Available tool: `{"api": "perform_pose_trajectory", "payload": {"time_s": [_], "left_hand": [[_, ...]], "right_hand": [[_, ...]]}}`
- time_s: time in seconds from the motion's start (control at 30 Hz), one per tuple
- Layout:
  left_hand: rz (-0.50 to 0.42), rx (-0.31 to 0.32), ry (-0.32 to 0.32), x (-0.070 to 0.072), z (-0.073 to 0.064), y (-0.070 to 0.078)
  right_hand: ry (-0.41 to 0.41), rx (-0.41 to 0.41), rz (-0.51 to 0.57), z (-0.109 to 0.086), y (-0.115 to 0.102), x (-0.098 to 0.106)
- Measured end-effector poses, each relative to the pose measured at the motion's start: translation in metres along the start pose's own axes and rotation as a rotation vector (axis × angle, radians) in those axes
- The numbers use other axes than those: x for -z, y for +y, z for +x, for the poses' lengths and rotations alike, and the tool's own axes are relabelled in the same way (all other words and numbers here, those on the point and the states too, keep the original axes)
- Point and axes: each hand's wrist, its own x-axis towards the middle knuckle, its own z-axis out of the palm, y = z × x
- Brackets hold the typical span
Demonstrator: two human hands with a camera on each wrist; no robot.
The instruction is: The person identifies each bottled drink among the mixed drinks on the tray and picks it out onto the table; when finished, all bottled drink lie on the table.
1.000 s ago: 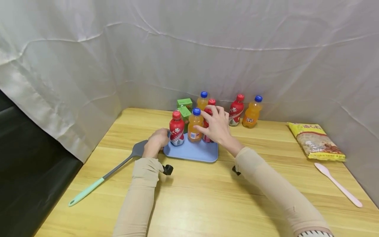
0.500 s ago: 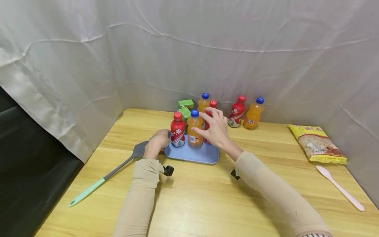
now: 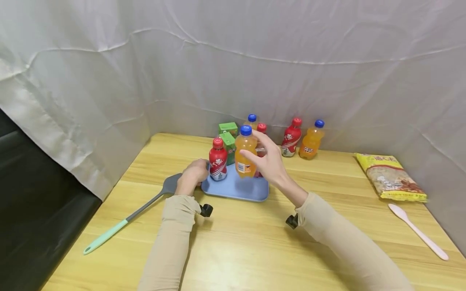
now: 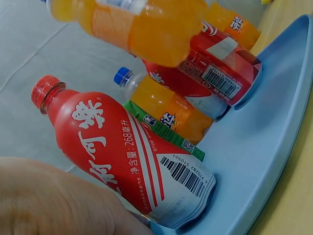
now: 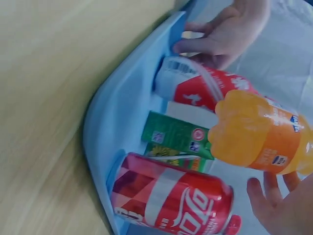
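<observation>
At the far left, a spatula with a mint-green handle (image 3: 145, 206) is lying on the wooden counter (image 3: 240, 242). Just beside its dark head, the left hand (image 3: 194, 173) is gripping the left edge of a blue tray (image 3: 236, 192), its fingers clamped on the rim. Right next to that hand, a red-capped bottle (image 3: 218, 161) is standing upright on the tray. Behind and slightly right of it, a front green carton (image 3: 229, 145) and a rear green carton (image 3: 228, 128) are standing one behind the other.

Farther right, a blue-capped orange bottle (image 3: 245, 144) is hanging upright above the tray, its base clear of the surface. The right hand (image 3: 271, 161) is holding it from the right, thumb and fingers closed around it. Behind this bottle, another orange bottle (image 3: 252, 119) is showing its upper part, and a red can (image 5: 168, 196) is standing toward the tray's right side.

Beyond the tray, a second red bottle (image 3: 291, 139) and a third orange bottle (image 3: 311, 141) are standing side by side on the counter. At the far right, a yellow food packet (image 3: 391, 176) is lying flat, with a pink spoon (image 3: 418, 231) resting in front of it.
</observation>
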Motion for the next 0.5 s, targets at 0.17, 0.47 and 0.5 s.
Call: {"api": "perform_pose_trajectory", "payload": {"time_s": [0.17, 0.47, 0.5], "left_hand": [[-0.002, -0.010, 0.003, 0.000, 0.003, -0.001], [0.009, -0.027, 0.012, -0.002, 0.003, -0.003], [0.006, -0.026, 0.013, -0.003, 0.002, -0.003]], "right_hand": [[0.001, -0.072, 0.027, -0.004, -0.010, 0.011], [-0.017, -0.158, 0.101, -0.015, -0.023, 0.033], [-0.013, -0.155, 0.099, -0.016, -0.023, 0.036]]}}
